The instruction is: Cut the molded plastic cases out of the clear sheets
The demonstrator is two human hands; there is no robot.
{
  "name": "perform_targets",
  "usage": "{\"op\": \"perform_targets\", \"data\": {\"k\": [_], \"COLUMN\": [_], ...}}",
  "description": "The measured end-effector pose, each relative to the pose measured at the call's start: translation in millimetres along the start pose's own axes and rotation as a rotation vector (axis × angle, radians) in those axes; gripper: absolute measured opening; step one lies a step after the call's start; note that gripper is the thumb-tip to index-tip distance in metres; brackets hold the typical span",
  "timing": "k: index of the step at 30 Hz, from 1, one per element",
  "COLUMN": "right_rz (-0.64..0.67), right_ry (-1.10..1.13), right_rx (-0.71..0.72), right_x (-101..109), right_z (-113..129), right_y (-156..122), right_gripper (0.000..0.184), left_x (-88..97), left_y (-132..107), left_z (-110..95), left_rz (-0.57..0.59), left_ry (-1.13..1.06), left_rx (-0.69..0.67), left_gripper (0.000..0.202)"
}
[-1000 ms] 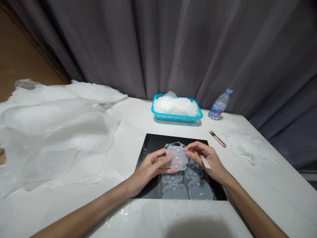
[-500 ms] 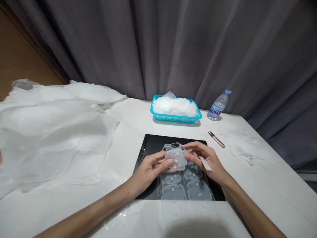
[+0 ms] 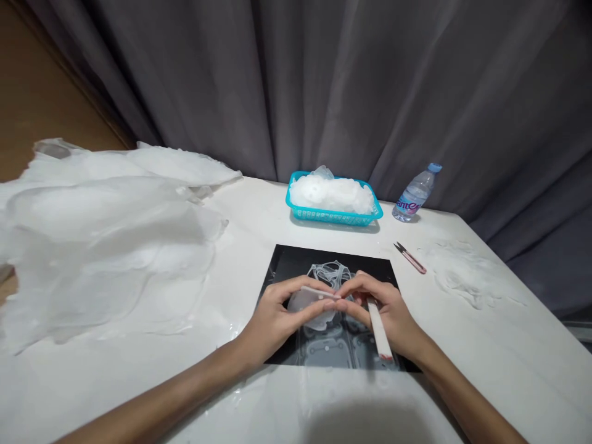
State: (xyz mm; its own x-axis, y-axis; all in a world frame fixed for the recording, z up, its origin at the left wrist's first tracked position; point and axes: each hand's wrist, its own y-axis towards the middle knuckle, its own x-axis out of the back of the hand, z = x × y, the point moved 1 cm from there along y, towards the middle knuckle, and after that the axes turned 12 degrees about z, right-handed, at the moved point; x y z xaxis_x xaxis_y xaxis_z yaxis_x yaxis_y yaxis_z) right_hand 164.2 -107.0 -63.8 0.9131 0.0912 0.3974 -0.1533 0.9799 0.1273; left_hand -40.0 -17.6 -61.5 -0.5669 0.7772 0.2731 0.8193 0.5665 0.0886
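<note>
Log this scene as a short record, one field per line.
Left hand: gripping a cloudy plastic piece
Right hand: holding a white stick, thumb and finger at the piece's edge
Under the hands: black mat with flat plastic shapes on it
Back of table: blue basket of white material; bottle with blue cap to its right
Right side: snips, white scraps
Left side: crumpled white plastic
Backdrop: grey curtain

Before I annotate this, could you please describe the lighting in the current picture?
Head view: a soft dark shadow falls on the white table at the bottom edge; small glints fleck it beside the left forearm; the white contents of the turquoise basket look nearly blown out.
</note>
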Motion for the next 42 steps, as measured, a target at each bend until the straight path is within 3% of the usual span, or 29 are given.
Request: {"op": "perform_targets", "data": {"k": [6, 10, 12, 15, 18, 21, 24, 27, 30, 33, 37, 39, 42], "right_rz": [0.072, 0.113, -0.029, -0.358, -0.457, -0.440, -0.445, -0.492, -0.496, -0.296, 0.061, 0.137, 0.150], "right_ry": [-0.149, -0.389, -0.556, -0.941, -1.086, -1.072, -1.069, -1.075, -0.849, -0.406, -0.112, -0.040, -0.028], "right_rx": [-0.218, -0.203, -0.175, -0.244, -0.422, -0.507, -0.514, -0.520, -0.422, -0.240, -0.225, -0.214, -0.143], "right_x": [23.7, 42.6, 56.5, 80.8, 97.9, 104.1, 105.0, 103.7, 93.2, 68.8, 34.3, 25.1, 20.7], "right_z": [-9.6, -18.3, -27.6, -53.0, -82.8, -99.1, -98.3, -85.0, -59.9, -26.5, 11.5, 21.6, 26.6], "right_y": [-3.2, -6.5, -8.8, -13.8, -18.1, -18.5, -16.2, -14.3, -12.5, -9.9, -11.2, -13.4, -15.4], "right_gripper": [0.031, 0.036, 0.035, 0.040, 0.043, 0.035, 0.029, 0.031, 0.031, 0.039, 0.035, 0.032, 0.031], "left_x": [4.7, 5.6, 5.3, 4.2, 2.3, 1.0, 1.2, 2.9, 5.1, 7.5, 10.3, 11.2, 12.2], "left_y": [-1.0, -3.0, -5.4, -9.5, -12.2, -12.9, -12.6, -12.0, -11.2, -10.8, -10.7, -10.1, -8.3], "left_z": [-5.7, -9.2, -8.7, -5.9, -4.6, -5.5, -3.7, 1.5, 4.9, 4.4, 1.9, 1.7, 1.6], "left_rz": [-0.041, -0.015, -0.006, 0.018, 0.068, 0.089, 0.076, 0.049, 0.044, 0.049, 0.050, 0.046, 0.023], "left_ry": [0.129, 0.199, 0.229, 0.234, 0.207, 0.210, 0.254, 0.304, 0.381, 0.447, 0.506, 0.538, 0.575], "left_rx": [-0.271, -0.418, -0.444, -0.414, -0.390, -0.429, -0.457, -0.474, -0.516, -0.540, -0.536, -0.545, -0.572], "left_gripper": [0.011, 0.015, 0.015, 0.016, 0.021, 0.024, 0.023, 0.023, 0.025, 0.024, 0.021, 0.020, 0.017]}}
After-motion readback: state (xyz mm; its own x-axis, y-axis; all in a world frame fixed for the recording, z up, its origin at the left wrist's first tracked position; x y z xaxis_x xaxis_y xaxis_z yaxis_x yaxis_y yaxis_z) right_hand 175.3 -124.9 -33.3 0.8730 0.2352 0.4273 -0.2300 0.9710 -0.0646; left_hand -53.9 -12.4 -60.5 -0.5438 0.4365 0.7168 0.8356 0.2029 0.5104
